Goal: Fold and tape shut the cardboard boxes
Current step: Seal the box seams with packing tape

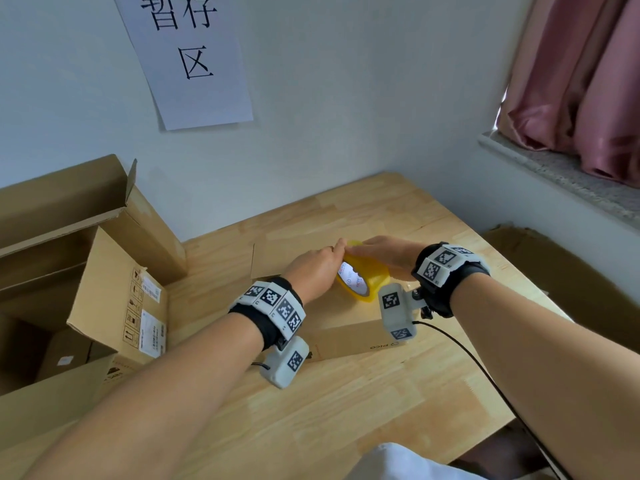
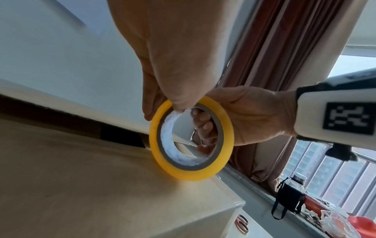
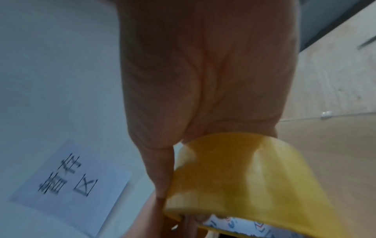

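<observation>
Holding: both hands are on the tape roll (image 1: 363, 279) — it stands on its edge on top of the small box (image 1: 349, 327).
Left hand (image 1: 313, 271): thumb and fingers pinch the top of the roll.
Right hand (image 1: 388, 256): fingers (image 2: 204, 127) curl through the hole of the roll and grip it.
Small box: sits on the wooden table (image 1: 346, 410), one flap still flat and open at the back.
Big box (image 1: 86, 271): open, on the left by the wall.

The head camera looked down from above both wrists. Each wrist camera sat close behind its hand, facing along the fingers; all three shared the tape roll (image 1: 363, 271).
</observation>
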The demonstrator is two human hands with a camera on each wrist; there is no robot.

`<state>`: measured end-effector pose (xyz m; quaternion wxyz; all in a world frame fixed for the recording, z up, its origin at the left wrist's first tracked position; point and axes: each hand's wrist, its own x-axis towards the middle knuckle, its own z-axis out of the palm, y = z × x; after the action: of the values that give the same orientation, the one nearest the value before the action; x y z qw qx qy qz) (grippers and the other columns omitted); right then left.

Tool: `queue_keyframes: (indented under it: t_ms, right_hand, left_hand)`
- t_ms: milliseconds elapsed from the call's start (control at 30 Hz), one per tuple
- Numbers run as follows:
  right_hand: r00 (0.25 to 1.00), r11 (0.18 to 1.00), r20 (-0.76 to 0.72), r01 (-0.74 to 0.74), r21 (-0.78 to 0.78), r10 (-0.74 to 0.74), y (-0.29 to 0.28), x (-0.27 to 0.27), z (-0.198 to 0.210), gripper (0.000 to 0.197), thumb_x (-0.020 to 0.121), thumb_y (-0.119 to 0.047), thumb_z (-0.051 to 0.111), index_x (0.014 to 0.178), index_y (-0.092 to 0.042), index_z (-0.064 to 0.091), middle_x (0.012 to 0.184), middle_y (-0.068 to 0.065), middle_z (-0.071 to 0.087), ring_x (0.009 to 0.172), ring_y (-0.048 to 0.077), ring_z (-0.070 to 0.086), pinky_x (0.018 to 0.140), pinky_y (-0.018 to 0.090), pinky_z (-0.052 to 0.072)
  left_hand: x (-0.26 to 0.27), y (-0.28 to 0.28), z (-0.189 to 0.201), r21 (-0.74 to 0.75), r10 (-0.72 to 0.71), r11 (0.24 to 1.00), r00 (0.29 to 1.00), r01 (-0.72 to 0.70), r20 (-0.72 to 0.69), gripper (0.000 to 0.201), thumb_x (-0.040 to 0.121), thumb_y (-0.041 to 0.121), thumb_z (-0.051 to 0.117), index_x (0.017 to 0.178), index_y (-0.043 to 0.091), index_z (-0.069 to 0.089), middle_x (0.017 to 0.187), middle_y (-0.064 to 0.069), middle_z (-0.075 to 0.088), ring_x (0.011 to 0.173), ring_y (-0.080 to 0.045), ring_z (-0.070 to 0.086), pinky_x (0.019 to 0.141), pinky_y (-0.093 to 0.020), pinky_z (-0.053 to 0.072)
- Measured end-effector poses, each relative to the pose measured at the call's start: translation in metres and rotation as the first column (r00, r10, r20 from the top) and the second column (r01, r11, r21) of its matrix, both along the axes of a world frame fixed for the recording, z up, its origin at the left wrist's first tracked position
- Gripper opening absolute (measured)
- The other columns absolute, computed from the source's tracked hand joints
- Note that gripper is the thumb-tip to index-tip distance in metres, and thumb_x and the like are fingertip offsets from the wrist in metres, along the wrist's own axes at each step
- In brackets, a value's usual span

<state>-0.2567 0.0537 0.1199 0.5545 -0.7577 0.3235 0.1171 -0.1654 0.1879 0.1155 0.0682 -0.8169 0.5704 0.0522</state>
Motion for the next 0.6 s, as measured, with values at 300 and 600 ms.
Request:
queue_keyframes:
  t_ms: [300, 600]
  right_hand:
    - [0.996, 0.939, 0.086, -0.015, 0.343, -0.015, -0.002, -0.022, 0.009, 0.021, 0.097, -0.013, 0.042, 0.105, -0.003, 0.058, 0.09, 0.01, 0.065, 0.066, 0.017, 0.066, 0.06, 0.025, 0.051]
    - [0.989, 0.966, 0.093, 0.092, 0.241, -0.118, 0.01, -0.019, 0.007, 0.019, 0.092, -0.019, 0.052, 0.1, -0.003, 0.058, 0.089, 0.013, 0.06, 0.077, 0.027, 0.056, 0.072, 0.034, 0.045]
  left_hand:
    - [-0.001, 0.002, 0.005, 0.022, -0.017, 1.0, 0.999, 0.017, -0.037, 0.065, 0.094, 0.0, 0.034, 0.151, 0.01, 0.006, 0.122, -0.016, 0.053, 0.1, -0.031, 0.056, 0.076, -0.035, 0.043]
    - [-0.009, 0.001, 0.01, 0.028, 0.017, 0.999, 0.999, -0.016, -0.033, 0.068, 0.094, -0.002, 0.034, 0.153, 0.013, 0.004, 0.126, -0.015, 0.053, 0.104, -0.032, 0.057, 0.08, -0.037, 0.044]
